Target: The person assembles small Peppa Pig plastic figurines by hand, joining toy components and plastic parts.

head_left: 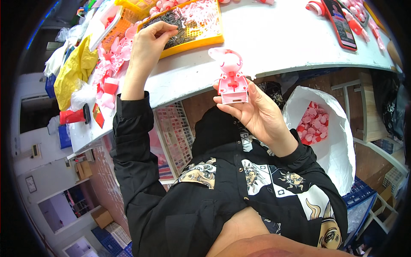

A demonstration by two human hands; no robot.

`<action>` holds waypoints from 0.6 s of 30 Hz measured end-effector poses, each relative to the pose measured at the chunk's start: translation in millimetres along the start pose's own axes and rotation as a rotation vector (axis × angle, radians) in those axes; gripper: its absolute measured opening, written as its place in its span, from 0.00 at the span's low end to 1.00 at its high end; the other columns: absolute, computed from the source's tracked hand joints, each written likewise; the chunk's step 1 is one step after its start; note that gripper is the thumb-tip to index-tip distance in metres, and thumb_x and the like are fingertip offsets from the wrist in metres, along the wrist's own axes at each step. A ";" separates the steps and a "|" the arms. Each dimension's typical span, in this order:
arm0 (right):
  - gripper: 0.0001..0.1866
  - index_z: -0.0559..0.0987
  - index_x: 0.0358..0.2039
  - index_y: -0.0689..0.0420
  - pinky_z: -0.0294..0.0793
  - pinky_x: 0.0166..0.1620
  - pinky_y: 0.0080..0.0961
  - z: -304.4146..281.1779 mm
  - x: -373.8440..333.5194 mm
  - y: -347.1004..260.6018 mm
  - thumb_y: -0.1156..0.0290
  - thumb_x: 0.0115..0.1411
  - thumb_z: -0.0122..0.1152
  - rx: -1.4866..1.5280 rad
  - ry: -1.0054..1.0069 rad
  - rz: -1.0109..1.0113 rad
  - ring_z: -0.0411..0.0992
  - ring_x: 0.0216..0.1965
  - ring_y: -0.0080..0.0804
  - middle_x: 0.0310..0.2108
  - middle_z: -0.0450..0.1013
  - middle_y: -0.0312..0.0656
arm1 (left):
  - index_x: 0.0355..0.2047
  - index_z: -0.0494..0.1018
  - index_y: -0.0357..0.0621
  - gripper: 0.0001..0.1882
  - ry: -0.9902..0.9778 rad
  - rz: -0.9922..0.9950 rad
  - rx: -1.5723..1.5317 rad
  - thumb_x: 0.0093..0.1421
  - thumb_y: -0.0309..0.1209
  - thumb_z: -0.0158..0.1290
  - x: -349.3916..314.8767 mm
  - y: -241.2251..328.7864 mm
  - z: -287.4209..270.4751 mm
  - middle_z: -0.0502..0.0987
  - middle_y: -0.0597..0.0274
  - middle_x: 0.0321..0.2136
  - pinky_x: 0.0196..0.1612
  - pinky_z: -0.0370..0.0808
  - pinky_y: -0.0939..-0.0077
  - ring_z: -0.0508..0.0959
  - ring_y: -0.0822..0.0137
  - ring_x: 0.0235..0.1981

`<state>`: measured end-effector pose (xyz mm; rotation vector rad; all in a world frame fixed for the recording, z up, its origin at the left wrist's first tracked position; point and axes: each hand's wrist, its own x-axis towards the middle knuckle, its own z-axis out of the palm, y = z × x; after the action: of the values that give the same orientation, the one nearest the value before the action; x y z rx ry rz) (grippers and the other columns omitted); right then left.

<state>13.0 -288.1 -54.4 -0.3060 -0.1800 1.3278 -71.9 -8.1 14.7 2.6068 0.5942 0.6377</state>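
My right hand (252,105) grips a pink plastic toy figure (231,73) by its lower end. The figure stands upright above the lap, just off the table's front edge, with a rounded head, a hollow open body and red parts inside. My left hand (150,45) is over the yellow tray (192,47), its thumb and forefinger pinched together. Anything between those fingertips is too small to make out. Under them lies a heap of small dark parts (173,37); small pale pink parts (203,16) fill the tray's other side.
Pink plastic pieces (112,85) and a yellow bag (75,73) lie at the table's left. A red-cased phone (339,23) rests at the far right among pink parts. Right of my lap stands a white sack (342,141) holding pink pieces. The white table (265,38) curves across the front.
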 end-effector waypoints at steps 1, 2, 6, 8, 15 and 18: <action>0.27 0.59 0.59 0.63 0.71 0.57 0.42 0.0 0.0 0.3 0.55 0.69 0.42 -0.002 0.000 0.000 0.69 0.55 0.49 0.53 0.67 0.52 | 0.37 0.79 0.37 0.08 0.017 0.018 -0.003 0.61 0.28 0.55 -0.8 -0.9 0.1 0.81 0.63 0.31 0.39 0.74 0.83 0.79 0.77 0.33; 0.27 0.59 0.59 0.63 0.71 0.57 0.42 0.1 0.1 0.6 0.55 0.69 0.42 -0.002 -0.001 0.001 0.69 0.55 0.49 0.53 0.67 0.52 | 0.37 0.79 0.37 0.08 0.018 0.017 -0.003 0.61 0.28 0.55 -1.0 -0.8 -0.3 0.81 0.63 0.31 0.39 0.74 0.83 0.79 0.77 0.33; 0.27 0.58 0.59 0.63 0.71 0.57 0.42 0.6 0.2 0.3 0.56 0.69 0.42 -0.002 -0.001 0.000 0.69 0.54 0.49 0.53 0.67 0.52 | 0.36 0.77 0.37 0.07 0.033 0.083 0.168 0.61 0.28 0.54 2.5 8.7 -0.1 0.81 0.59 0.31 0.38 0.74 0.81 0.80 0.73 0.34; 0.27 0.58 0.59 0.64 0.71 0.57 0.41 1.1 0.2 0.2 0.56 0.69 0.42 -0.001 0.002 0.003 0.69 0.54 0.50 0.52 0.67 0.52 | 0.36 0.76 0.36 0.07 0.033 0.075 0.225 0.60 0.28 0.55 3.5 10.3 0.0 0.81 0.58 0.30 0.38 0.74 0.80 0.80 0.72 0.33; 0.27 0.58 0.59 0.64 0.72 0.57 0.41 -0.1 -0.2 -0.8 0.56 0.69 0.42 0.004 0.004 -0.005 0.69 0.55 0.50 0.53 0.66 0.53 | 0.31 0.76 0.38 0.09 0.016 -0.027 0.147 0.57 0.32 0.59 3.9 14.4 -0.1 0.80 0.61 0.26 0.33 0.73 0.82 0.79 0.73 0.28; 0.28 0.58 0.60 0.64 0.72 0.57 0.41 -0.9 -0.5 -1.1 0.56 0.69 0.42 0.004 0.003 -0.010 0.68 0.55 0.50 0.53 0.66 0.53 | 0.29 0.77 0.38 0.11 -0.003 -0.090 0.184 0.56 0.35 0.61 5.1 19.0 -1.5 0.80 0.62 0.25 0.31 0.72 0.83 0.78 0.74 0.26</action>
<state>14.2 -289.0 -54.9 -0.3035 -0.1766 1.3178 -62.8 -21.1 26.4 2.7307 0.7985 0.5751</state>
